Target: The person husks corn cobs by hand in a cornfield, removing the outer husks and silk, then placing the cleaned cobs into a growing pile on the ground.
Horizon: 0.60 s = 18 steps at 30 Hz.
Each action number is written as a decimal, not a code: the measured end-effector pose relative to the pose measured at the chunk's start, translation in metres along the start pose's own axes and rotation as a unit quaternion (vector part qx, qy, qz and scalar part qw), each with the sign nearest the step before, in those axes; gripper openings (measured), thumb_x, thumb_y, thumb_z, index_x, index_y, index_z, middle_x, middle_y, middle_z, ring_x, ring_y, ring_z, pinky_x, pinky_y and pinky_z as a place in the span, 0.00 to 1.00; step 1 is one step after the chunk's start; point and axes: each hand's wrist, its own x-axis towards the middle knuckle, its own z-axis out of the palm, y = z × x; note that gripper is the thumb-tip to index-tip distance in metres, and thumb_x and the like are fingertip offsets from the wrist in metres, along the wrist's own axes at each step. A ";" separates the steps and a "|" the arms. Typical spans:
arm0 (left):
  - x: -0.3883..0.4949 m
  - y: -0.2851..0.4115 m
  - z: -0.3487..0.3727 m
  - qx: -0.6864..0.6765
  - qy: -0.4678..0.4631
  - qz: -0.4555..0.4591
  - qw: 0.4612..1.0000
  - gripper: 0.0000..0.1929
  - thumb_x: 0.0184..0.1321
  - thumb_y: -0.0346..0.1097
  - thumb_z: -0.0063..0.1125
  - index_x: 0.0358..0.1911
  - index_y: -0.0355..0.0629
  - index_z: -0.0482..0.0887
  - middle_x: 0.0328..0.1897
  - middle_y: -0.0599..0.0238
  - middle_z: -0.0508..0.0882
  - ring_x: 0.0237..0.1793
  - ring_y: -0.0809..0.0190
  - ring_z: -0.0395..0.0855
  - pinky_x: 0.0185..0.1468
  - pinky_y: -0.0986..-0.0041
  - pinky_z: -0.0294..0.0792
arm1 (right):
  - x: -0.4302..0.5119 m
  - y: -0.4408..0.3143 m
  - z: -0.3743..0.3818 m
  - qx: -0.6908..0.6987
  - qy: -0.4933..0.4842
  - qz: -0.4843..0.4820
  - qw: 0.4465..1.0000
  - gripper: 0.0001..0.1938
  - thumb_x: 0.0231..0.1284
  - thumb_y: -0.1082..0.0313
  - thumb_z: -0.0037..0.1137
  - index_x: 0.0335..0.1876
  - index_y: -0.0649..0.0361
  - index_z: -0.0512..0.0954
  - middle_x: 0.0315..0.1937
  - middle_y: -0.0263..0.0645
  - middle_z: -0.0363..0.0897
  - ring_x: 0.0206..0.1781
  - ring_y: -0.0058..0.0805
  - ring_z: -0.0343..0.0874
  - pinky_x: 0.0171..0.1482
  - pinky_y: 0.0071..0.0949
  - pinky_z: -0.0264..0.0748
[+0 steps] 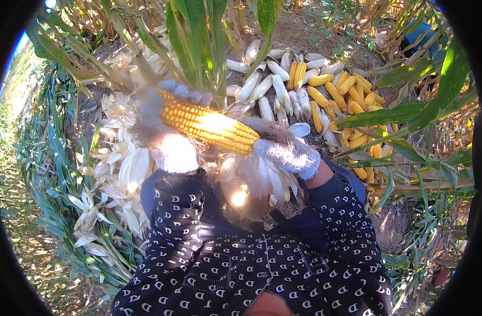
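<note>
A husked yellow corn cob [209, 124] lies slantwise across the middle of the view, its surface lit by a bright patch of sun. Around its upper left end wraps my left hand [150, 114], in a grey knitted glove with strands of corn silk clinging to it. My right hand [286, 150], gloved the same way, grips the lower right end, thumb against the kernels; its fingers are partly hidden behind the cob. Pale corn husks [270, 177] hang or lie just below the right hand, between my legs; whether they are still attached to the cob is unclear.
Husked yellow cobs [355, 98] are heaped at the right. Beside them lie several ears in pale husks [282, 93]. Loose dry husks [130, 170] cover the ground at the left. Green maize leaves [197, 43] rise ahead, and others [407, 114] cross the cob heap.
</note>
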 end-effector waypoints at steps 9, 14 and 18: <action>0.028 0.028 -0.041 -0.170 -0.115 -0.141 0.968 0.17 0.68 0.51 0.50 0.42 0.42 0.77 0.37 0.58 0.82 0.40 0.50 0.83 0.48 0.54 0.78 | -0.012 0.008 -0.027 -0.117 0.174 0.007 0.978 0.25 0.68 0.67 0.57 0.70 0.62 0.69 0.65 0.43 0.74 0.68 0.32 0.70 0.73 0.34 0.63; 0.038 0.003 -0.049 -0.314 -0.236 -0.212 0.895 0.19 0.68 0.54 0.50 0.42 0.43 0.75 0.34 0.61 0.81 0.43 0.50 0.81 0.52 0.52 0.73 | -0.012 -0.010 -0.018 0.122 0.065 -0.002 0.990 0.31 0.66 0.64 0.59 0.72 0.66 0.65 0.70 0.44 0.69 0.73 0.35 0.66 0.75 0.36 0.60; 0.024 -0.021 -0.023 -0.387 -0.254 -0.203 0.863 0.20 0.68 0.56 0.49 0.42 0.44 0.74 0.32 0.62 0.80 0.37 0.51 0.79 0.49 0.55 0.72 | 0.001 -0.009 -0.001 0.085 -0.048 -0.023 0.995 0.29 0.66 0.62 0.60 0.70 0.66 0.68 0.66 0.44 0.72 0.69 0.32 0.70 0.72 0.33 0.66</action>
